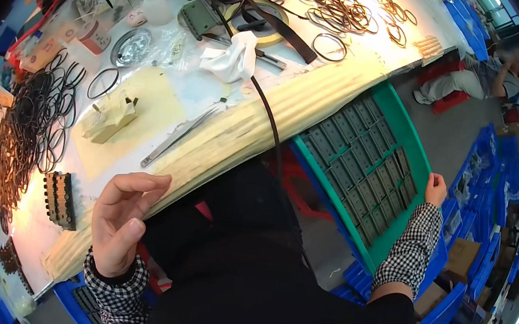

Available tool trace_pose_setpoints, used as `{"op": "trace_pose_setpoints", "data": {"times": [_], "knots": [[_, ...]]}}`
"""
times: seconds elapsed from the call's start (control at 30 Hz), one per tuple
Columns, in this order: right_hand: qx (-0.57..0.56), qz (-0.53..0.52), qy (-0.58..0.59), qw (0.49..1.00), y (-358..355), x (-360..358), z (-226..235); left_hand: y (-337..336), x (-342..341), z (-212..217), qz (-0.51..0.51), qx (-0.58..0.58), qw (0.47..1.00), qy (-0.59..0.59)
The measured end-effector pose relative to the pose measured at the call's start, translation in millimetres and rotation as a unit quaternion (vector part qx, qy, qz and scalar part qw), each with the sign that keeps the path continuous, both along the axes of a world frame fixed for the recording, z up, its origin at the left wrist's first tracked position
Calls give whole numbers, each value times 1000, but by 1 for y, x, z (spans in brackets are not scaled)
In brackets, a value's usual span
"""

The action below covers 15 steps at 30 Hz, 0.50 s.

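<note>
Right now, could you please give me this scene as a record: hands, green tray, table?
Left hand: half-open, near the edge of the table, nothing visibly held
Right hand: fingers curled, at the rim of the green tray; grip unclear
Green tray: rows of dark parts
Table: tweezers, tape roll, dark rings

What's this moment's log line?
Left hand: open, by table; right hand: at green tray; tray: grey parts; tweezers: on table
</note>
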State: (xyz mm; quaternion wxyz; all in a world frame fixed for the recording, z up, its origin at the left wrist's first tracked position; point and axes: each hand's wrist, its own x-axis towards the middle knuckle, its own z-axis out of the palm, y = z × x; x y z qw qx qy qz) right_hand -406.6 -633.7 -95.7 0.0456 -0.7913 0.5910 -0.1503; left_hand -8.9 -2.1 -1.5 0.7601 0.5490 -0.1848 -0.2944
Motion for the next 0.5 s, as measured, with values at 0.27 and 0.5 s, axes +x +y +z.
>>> {"op": "trace_pose_setpoints", "data": {"times": [0.27,0.5], "knots": [[150,-146,83,974,55,-18,-66,57,17,-5,37,-3,999,-30],[91,-158,86,979,56,-16,-80,54,9,-9,-12,1,999,-47]]}}
